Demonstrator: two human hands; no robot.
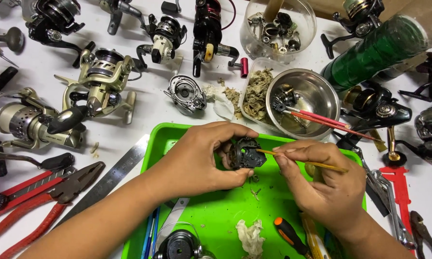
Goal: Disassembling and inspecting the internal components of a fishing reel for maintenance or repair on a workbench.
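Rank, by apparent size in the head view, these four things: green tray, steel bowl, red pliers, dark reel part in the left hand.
1. green tray
2. red pliers
3. steel bowl
4. dark reel part

The pliers and bowl look close, so their order is unsure.

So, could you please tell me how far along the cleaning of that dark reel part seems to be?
Done: the dark reel part is off its reel, and bits of debris lie on the green tray. In hand: the left hand holds the part while the right hand works a thin yellow stick into it. Left: more parts sit in the steel bowl, so reassembly looks some way off.
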